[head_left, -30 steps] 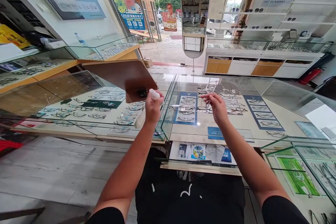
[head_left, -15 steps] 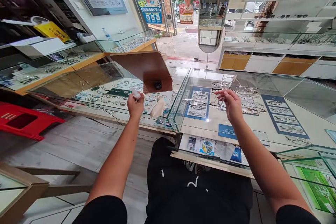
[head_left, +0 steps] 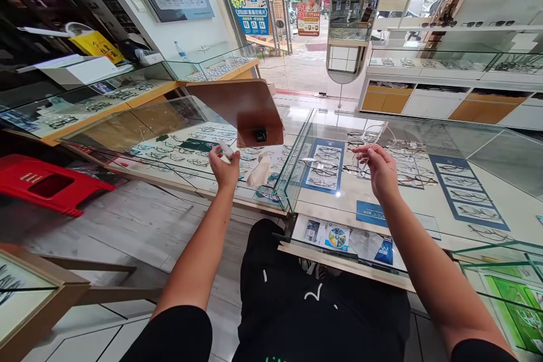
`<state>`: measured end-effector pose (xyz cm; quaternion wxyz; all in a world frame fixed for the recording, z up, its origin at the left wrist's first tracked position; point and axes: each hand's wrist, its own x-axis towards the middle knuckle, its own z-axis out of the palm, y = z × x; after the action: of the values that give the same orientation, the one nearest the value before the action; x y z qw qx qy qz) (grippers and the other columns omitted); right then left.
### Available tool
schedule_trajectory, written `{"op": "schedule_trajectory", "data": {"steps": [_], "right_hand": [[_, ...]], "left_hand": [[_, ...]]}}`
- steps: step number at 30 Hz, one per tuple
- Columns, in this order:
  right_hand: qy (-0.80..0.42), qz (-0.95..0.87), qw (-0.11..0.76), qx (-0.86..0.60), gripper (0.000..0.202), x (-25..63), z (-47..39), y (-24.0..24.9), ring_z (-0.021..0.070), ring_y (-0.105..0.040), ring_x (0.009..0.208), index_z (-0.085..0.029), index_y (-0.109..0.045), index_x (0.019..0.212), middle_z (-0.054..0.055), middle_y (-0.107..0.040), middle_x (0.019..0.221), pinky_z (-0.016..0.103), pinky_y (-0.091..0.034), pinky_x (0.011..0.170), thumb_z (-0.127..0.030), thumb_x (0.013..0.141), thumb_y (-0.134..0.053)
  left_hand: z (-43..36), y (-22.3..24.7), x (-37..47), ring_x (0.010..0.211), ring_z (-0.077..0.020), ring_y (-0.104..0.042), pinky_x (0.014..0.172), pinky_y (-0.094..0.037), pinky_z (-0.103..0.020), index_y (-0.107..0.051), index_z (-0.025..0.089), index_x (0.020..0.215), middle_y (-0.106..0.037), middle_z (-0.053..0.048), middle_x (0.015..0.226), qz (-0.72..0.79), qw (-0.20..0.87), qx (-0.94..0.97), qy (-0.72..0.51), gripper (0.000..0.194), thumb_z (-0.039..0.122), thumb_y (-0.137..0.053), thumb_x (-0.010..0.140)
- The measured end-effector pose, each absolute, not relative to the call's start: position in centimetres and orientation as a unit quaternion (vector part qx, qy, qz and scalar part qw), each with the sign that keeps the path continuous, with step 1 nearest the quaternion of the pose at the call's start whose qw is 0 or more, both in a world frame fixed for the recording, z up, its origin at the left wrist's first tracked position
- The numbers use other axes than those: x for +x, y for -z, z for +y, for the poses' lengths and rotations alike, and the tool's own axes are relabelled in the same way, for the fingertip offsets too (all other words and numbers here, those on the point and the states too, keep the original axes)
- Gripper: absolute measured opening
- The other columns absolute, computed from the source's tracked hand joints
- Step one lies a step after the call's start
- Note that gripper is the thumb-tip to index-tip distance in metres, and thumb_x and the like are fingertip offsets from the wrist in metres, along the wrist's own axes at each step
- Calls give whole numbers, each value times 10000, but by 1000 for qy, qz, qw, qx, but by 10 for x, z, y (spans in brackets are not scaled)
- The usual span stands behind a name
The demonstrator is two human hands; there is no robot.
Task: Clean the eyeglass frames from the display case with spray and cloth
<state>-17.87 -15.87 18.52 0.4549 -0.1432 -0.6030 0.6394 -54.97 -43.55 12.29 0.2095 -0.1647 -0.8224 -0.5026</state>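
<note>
My left hand (head_left: 224,169) is over the left glass counter, thumb spread from the fingers, with a small crumpled white tissue-like piece (head_left: 226,150) between them. Its exact kind is hard to make out. A beige crumpled cloth (head_left: 259,171) lies on the glass to the right of that hand. Over the right counter, my right hand (head_left: 379,167) pinches a pair of eyeglasses (head_left: 363,161) with a thin clear frame. The fingers partly hide these glasses, and they blend with the frames displayed below.
Behind my left hand stands a brown wooden stand-like panel (head_left: 254,110). Glass showcases (head_left: 292,172) hold rows of eyeglasses. An open drawer (head_left: 288,246) with printed packets is at my lap. A red plastic stool (head_left: 51,184) stands left, a tall mirror (head_left: 348,59) ahead.
My left thumb has spread away from the fingers around the white piece. My right hand keeps its pinch on the eyeglasses. The whole view has shifted slightly.
</note>
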Motion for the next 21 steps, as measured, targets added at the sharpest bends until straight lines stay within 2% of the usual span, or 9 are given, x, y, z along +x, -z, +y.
{"op": "schedule_trajectory", "data": {"steps": [2, 3, 5, 7, 9, 14, 18, 21], "right_hand": [[-640, -602, 455, -142, 174, -179, -159, -185, 204, -645, 847, -268, -802, 897, 56, -837, 1061, 361, -493, 780, -368, 984, -690], [-641, -602, 455, -142, 177, -179, -158, -185, 203, -643, 847, -268, -804, 892, 55, -837, 1059, 361, -489, 780, -368, 985, -690], [-642, -602, 453, -141, 180, -179, -159, -185, 202, -641, 849, -268, -809, 886, 53, -836, 1056, 360, -483, 779, -363, 983, -691], [-642, -603, 452, -140, 179, -179, -159, -185, 202, -640, 852, -269, -813, 881, 51, -834, 1050, 359, -478, 778, -358, 980, -693], [-639, -606, 453, -140, 179, -179, -159, -185, 202, -636, 853, -271, -814, 884, 50, -831, 1043, 360, -477, 778, -358, 980, -692], [-633, -609, 456, -145, 186, -179, -159, -184, 206, -631, 840, -268, -773, 849, 47, -833, 1045, 367, -482, 780, -370, 979, -687], [-623, -617, 456, -153, 179, -179, -157, -182, 216, -639, 846, -268, -762, 870, 53, -835, 1041, 374, -496, 781, -389, 973, -680], [-621, -620, 455, -152, 179, -179, -156, -181, 215, -637, 847, -267, -772, 891, 55, -837, 1044, 375, -496, 788, -398, 973, -681]], "left_hand": [[-436, -130, -534, 1390, -353, -552, 1239, -413, -496, -529, 119, 1363, -575, -256, 1484, -811, 328, -145, 462, 572, 281, -769, 869], [-436, -135, -525, 1369, -351, -561, 1234, -415, -493, -558, 135, 1316, -602, -236, 1439, -807, 361, -157, 440, 500, 279, -755, 880], [-433, -146, -507, 1212, -320, -640, 1146, -480, -461, -608, 177, 1185, -685, -176, 1270, -821, 334, -231, 401, 271, 285, -674, 945], [-428, -156, -492, 1014, -280, -689, 1008, -533, -414, -634, 213, 1083, -732, -112, 1113, -851, 232, -310, 354, 123, 295, -599, 998], [-420, -162, -481, 958, -274, -705, 912, -538, -391, -659, 234, 1050, -754, -86, 1086, -882, 135, -349, 286, 120, 331, -603, 1007], [-406, -159, -473, 1136, -359, -720, 853, -523, -400, -664, 246, 1159, -765, -123, 1262, -923, 39, -349, 160, 234, 412, -647, 995], [-403, -155, -478, 1159, -387, -729, 902, -532, -426, -624, 246, 1241, -767, -152, 1273, -930, 11, -335, 149, 309, 433, -646, 996], [-402, -152, -490, 1136, -377, -737, 965, -527, -443, -619, 256, 1249, -776, -143, 1175, -929, -14, -290, 228, 306, 325, -663, 955]]}}
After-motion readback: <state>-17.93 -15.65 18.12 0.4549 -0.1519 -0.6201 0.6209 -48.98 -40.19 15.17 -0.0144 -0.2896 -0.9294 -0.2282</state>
